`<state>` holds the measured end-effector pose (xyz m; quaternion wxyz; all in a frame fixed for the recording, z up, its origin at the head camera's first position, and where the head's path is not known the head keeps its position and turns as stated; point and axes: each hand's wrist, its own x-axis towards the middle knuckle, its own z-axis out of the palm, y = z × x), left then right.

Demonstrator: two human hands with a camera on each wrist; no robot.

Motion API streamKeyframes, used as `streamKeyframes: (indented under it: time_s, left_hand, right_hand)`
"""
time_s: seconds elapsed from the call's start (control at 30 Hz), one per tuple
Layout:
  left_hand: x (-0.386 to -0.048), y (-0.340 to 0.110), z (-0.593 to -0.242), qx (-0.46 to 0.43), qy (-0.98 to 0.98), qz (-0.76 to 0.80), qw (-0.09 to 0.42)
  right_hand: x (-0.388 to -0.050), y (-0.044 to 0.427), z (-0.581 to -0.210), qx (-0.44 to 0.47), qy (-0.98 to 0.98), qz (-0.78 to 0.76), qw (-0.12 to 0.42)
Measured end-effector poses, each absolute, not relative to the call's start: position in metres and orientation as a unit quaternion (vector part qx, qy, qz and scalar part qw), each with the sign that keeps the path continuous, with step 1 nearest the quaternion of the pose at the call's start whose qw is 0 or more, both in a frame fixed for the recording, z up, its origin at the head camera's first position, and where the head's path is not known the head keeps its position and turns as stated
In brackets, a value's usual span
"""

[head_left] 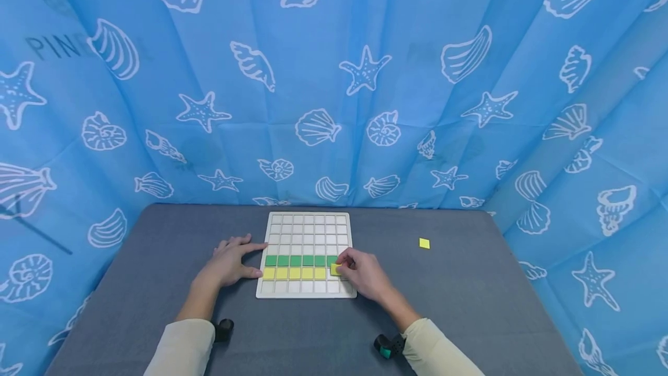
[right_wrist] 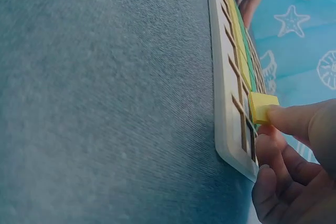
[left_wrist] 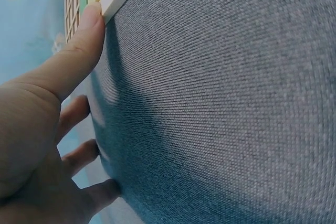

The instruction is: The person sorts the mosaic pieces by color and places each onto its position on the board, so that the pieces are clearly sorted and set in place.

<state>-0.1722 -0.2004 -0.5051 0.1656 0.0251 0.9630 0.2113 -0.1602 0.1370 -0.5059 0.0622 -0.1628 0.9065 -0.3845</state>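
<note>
A white grid board (head_left: 307, 295) lies on the grey table, divided into small square cells. One row holds green square tiles (head_left: 296, 260); the row nearer me holds yellow square tiles (head_left: 294, 273) from its left end. My right hand (head_left: 366, 275) pinches a yellow tile (right_wrist: 263, 107) between thumb and fingers, tilted over the right part of the yellow row. At the board's left edge, my left hand (head_left: 228, 262) has its thumb and index finger stretched out, touching the frame. The left thumb (left_wrist: 86, 38) rests at the end of the yellow row.
A loose yellow tile (head_left: 424, 243) lies on the grey tabletop (head_left: 449, 306) to the right of the board. Behind the table hangs a blue curtain (head_left: 323, 74) with white shells and starfish. Dark wrist cameras (head_left: 388, 346) sit by both sleeves.
</note>
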Motion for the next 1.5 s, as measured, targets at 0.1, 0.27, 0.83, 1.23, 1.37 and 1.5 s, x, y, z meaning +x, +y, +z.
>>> streamKeyframes:
  time_s: [0.1, 0.27, 0.83, 1.23, 1.37, 1.5]
  left_hand:
    - [-0.173, -0.199, -0.506, 0.029, 0.963, 0.212, 0.165]
    - [-0.173, -0.200, -0.506, 0.028, 0.963, 0.211, 0.162]
    - [-0.172, -0.203, -0.506, 0.028, 0.964, 0.213, 0.158]
    - [-0.172, -0.201, -0.506, 0.022, 0.961, 0.220, 0.166]
    - [-0.171, -0.200, -0.506, 0.020, 0.961, 0.219, 0.166]
    - [-0.172, -0.200, -0.506, 0.019, 0.962, 0.217, 0.166]
  right_hand:
    - [-0.160, 0.136, -0.507, -0.172, 0.911, -0.370, 0.057]
    - [-0.159, 0.131, -0.507, -0.197, 0.925, -0.323, 0.038]
    - [-0.150, 0.128, -0.506, -0.257, 0.941, -0.216, -0.032]
    - [-0.159, 0.136, -0.497, -0.226, 0.958, -0.175, -0.034]
    - [-0.161, 0.139, -0.493, -0.202, 0.966, -0.155, -0.048]
    - [-0.163, 0.143, -0.492, -0.170, 0.975, -0.132, -0.060]
